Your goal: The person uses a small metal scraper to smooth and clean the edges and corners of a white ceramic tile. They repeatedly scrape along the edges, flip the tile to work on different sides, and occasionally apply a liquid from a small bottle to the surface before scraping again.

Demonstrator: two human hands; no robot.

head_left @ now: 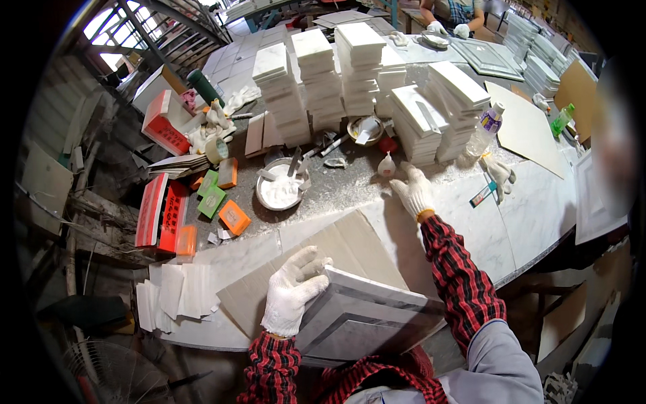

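My left hand (294,289), in a white knit glove, is closed on the upper left corner of a marble tile panel (363,323). Pale stone with dark grey inlaid bands makes up the panel, which stands tilted on edge toward me. Beneath it, a flat sheet of cardboard (336,242) lies on the table. My right hand (412,191), gloved too, is stretched forward over the table with its fingers extended and apart. Just beyond its fingertips stands a small white squeeze bottle (386,165) with a pointed tip; there is no clear contact.
Tall stacks of white marble pieces (279,94) line the middle of the table. A bowl of white powder (281,188), orange and green boxes (234,217), and thin white strips (178,289) lie leftward. A plastic bottle (486,128) stands right. Another person's gloved hands (449,29) show far back.
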